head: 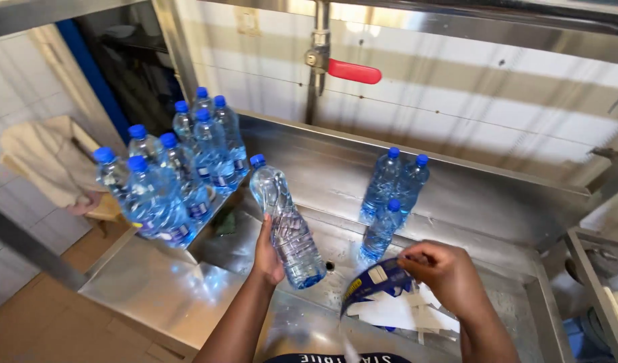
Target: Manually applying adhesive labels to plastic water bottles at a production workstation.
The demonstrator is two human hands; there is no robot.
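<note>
My left hand (267, 254) grips a clear plastic water bottle (289, 232) with a blue cap, tilted with the cap up and to the left, above a steel sink basin (457, 222). The bottle carries no label. My right hand (447, 272) pinches a blue label strip (373, 282) at its right end, just right of the bottle's base. Under that hand lies a pile of white label backings (396, 312) in the basin. Three capped bottles (393, 198) stand in the basin behind my hands.
Several labelled blue-capped bottles (168, 175) stand grouped on the steel counter (154, 282) at the left. A pipe with a red valve handle (352, 71) hangs on the back wall. A beige cloth (50, 158) lies over a chair at far left.
</note>
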